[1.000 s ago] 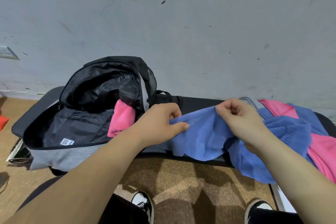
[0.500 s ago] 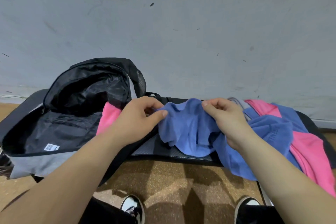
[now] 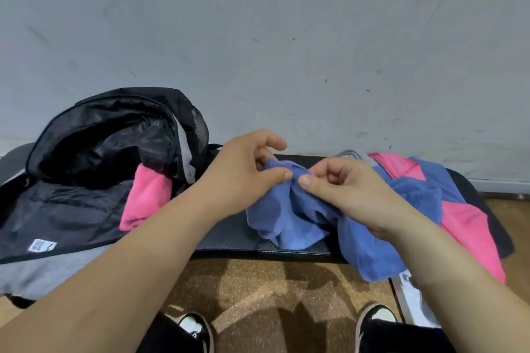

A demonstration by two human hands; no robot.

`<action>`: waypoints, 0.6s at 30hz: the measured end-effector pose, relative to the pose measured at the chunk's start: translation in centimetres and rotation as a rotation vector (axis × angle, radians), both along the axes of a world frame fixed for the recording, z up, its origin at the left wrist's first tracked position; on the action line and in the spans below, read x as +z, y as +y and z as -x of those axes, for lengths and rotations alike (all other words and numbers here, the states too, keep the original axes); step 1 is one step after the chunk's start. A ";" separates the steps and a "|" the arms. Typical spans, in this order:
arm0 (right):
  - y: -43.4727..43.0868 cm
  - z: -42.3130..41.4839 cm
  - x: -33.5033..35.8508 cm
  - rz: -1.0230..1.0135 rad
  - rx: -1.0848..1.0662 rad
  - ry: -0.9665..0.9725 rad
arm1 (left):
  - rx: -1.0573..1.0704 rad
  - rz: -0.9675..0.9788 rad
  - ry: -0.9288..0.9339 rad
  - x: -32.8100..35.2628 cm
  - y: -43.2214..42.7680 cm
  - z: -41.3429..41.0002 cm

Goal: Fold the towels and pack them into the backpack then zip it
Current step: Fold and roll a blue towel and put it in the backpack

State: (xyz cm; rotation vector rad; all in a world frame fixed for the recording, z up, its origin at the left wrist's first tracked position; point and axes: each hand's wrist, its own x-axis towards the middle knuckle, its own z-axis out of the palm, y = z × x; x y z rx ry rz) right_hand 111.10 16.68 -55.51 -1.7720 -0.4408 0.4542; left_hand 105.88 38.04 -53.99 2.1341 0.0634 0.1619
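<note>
A: Fingers first. What's gripped?

B: A crumpled blue terry towel (image 3: 289,218) is pinched at its top edge by both hands. On the left hand (image 3: 243,175) thumb and forefinger are closed on the cloth, other fingers curled loosely above it. On the right hand (image 3: 352,195) the thumb is pressed onto the same edge, fingers half curled; the cloth's far side is hidden, so full closure can't be confirmed. The two thumbs are nearly touching. The towel's bulk is left sagging onto the black bench (image 3: 258,241), centre of the scene, with one tail hung over the near edge.

A: Progress?

B: Early, by the look of it. One folded pink towel (image 3: 146,198) is seen tucked inside the open black and grey backpack (image 3: 86,180) at left; its flap is thrown back, zip undone. The blue one in hand isn't folded yet.

A: Left to do?

B: Plenty. A heap of pink and blue towels (image 3: 447,206) is piled unfolded at the right end of the bench, w/ something grey at its far side, prob. another cloth. Exact count can't be told. All are to be folded, packed, then the bag zipped.

A: Next move needs?

B: Probably corners found and the edge drawn taut before any fold is made.
</note>
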 end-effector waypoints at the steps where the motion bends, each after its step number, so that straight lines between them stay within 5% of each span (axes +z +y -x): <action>1: -0.8 -0.5 -0.3 0.061 0.036 0.001 | 0.040 -0.041 -0.010 0.0 0.1 -0.3; 5: -3.5 -2.0 -1.4 0.232 0.135 0.030 | 0.248 -0.073 -0.109 0.0 1.7 -1.0; 9: -4.1 -2.7 -2.7 0.181 0.015 0.040 | 0.389 -0.088 -0.181 0.2 3.8 -1.0; 13: -2.8 -2.6 -2.9 0.110 -0.228 -0.234 | 0.121 -0.065 -0.094 0.5 2.3 0.1; 18: -0.4 -0.1 -1.0 0.093 -0.142 -0.456 | -0.180 -0.092 -0.132 0.0 -1.1 0.5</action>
